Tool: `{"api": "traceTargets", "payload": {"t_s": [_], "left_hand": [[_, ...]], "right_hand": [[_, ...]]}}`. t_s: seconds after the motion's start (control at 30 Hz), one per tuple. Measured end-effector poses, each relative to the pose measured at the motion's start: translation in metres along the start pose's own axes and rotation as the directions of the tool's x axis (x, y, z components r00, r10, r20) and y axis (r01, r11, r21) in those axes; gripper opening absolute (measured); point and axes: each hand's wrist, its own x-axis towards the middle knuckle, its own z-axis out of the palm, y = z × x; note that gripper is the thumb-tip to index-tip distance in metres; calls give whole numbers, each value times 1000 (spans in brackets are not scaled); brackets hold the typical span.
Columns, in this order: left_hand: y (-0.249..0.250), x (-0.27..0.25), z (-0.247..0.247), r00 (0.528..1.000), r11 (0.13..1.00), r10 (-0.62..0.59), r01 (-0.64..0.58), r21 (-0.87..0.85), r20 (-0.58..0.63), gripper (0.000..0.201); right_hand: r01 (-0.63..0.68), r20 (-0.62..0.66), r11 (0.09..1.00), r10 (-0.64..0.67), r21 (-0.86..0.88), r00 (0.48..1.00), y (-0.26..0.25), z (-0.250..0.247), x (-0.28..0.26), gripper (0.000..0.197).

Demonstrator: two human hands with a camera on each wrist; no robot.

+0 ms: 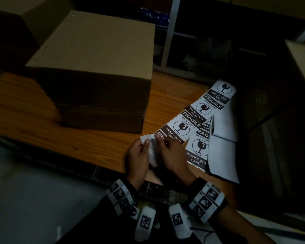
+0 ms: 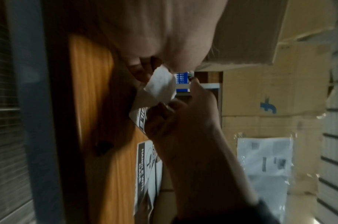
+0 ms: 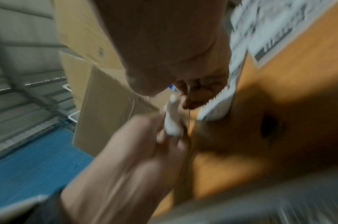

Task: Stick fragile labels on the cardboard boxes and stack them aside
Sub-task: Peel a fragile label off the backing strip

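A closed cardboard box (image 1: 92,55) stands on the wooden table (image 1: 33,117) at the left. A strip of black-and-white fragile labels (image 1: 197,117) runs from the back right toward me. Both hands meet at its near end, over the table's front edge. My left hand (image 1: 145,143) pinches the white backing paper (image 1: 151,150), which curls away from the strip. My right hand (image 1: 160,139) pinches the end label (image 2: 142,119). The left wrist view shows the backing paper (image 2: 160,84) between both hands' fingertips. The right wrist view is blurred.
More label strips and blank backing sheets (image 1: 224,152) lie on the table's right end. Another label (image 2: 145,163) lies flat near my right forearm. Cardboard boxes (image 2: 269,94) are stacked beyond the table. A metal shelf frame (image 1: 169,30) stands behind. Another box (image 1: 303,64) sits far right.
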Motion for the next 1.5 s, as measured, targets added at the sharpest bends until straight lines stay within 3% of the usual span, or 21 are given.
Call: {"api": "traceTargets", "payload": {"t_s": [0.1,0.27,0.43,0.57,0.67,0.9,1.17,1.5], "left_hand": [[-5,-2,6,1000,1000,-1,1,19,-3,15],[-8,-7,12,998,998,-51,49,-36,-46,37],[-9,-7,18,993,997,-71,69,-19,-97,59],[-7,-8,23,983,988,-139,129,-90,-122,49],[-4,-8,26,973,966,-196,170,-194,-125,35],[1,-5,26,966,934,-238,201,-295,-97,35],[5,-4,27,967,906,-250,215,-366,-53,31],[7,-3,27,953,862,-297,241,-447,-59,31]], "right_hand": [[59,-53,998,-59,-11,997,-1,10,-3,57],[130,-121,991,-134,-46,983,5,17,-3,43],[85,-97,996,-82,26,992,3,23,-2,36],[66,-46,970,-57,234,997,0,20,-3,39],[-24,-5,915,29,403,1000,0,22,-1,42],[-137,84,764,108,630,991,0,25,2,53],[-188,98,692,167,697,981,-9,15,-1,31],[-218,120,600,200,769,973,-10,18,-1,28]]}}
